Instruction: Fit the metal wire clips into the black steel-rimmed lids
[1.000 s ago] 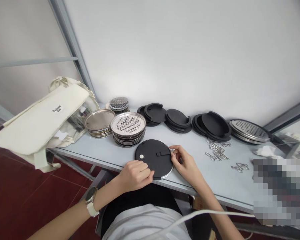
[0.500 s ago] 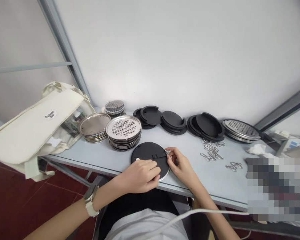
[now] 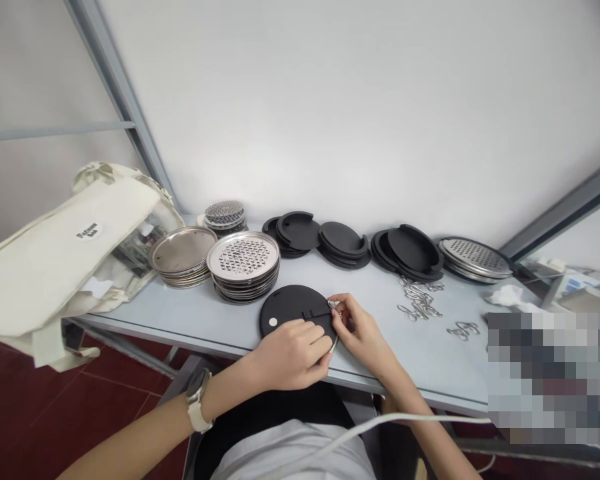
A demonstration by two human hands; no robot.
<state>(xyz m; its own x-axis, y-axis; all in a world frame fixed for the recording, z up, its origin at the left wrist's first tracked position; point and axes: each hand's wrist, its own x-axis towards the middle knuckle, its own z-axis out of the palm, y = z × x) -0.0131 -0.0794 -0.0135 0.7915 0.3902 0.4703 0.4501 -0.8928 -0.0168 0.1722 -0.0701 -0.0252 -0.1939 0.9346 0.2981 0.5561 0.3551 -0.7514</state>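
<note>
A round black plastic disc [image 3: 291,303] with a white dot and a raised strip lies near the front edge of the table, a light rim showing below its right side. Over its lower part rests my left hand [image 3: 296,353], closed, the fingertips curled under at the right rim; what they grip is hidden. My right hand [image 3: 355,323] is at the disc's right edge, thumb and index finger pinched on a small wire clip [image 3: 331,304]. More wire clips [image 3: 420,299] lie loose to the right.
Behind the disc stand a stack of metal grater plates [image 3: 243,259], a stack of plain metal discs [image 3: 183,250] and smaller round graters [image 3: 225,213]. Black plastic rings and lids [image 3: 344,240] line the wall. A cream bag [image 3: 65,253] sits left; a white cable [image 3: 400,418] crosses in front.
My left hand has slid slightly right across the disc, uncovering the white dot. The right hand stays pinched at the rim. The view has shifted a little.
</note>
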